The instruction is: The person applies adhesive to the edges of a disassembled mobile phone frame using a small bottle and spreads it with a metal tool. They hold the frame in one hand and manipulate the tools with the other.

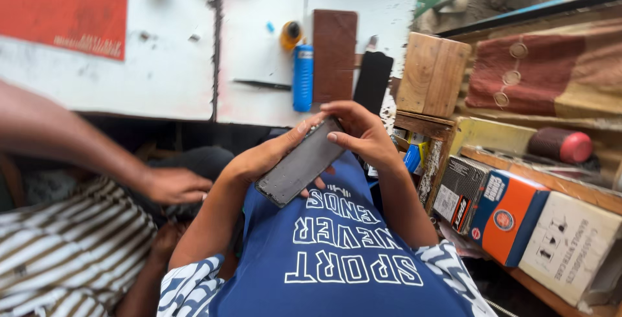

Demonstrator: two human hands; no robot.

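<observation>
Left hand (259, 158) cradles a flat dark slab, phone-like (301, 161), fingers grasping its lower edge, held over the blue shirt. Right hand (363, 132) grips the slab's upper end, fingers curled on it. Another person's hand (173, 185) rests nearby, left. White tabletop (175, 64) beyond.

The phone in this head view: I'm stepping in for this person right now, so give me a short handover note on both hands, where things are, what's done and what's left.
Left hand: holds the dark phone from below, thumb along its left edge.
Right hand: grips the phone's top end, fingertips on its face.
The phone is held tilted over the lap, in front of the blue shirt, in one piece with its flat grey side up.
On the white bench beyond: a blue cylinder, a brown slab, a thin black tool.
Another person's hand rests at the left, apart from the phone.
Done: phone picked up. Left: no opening is visible yet.
</observation>
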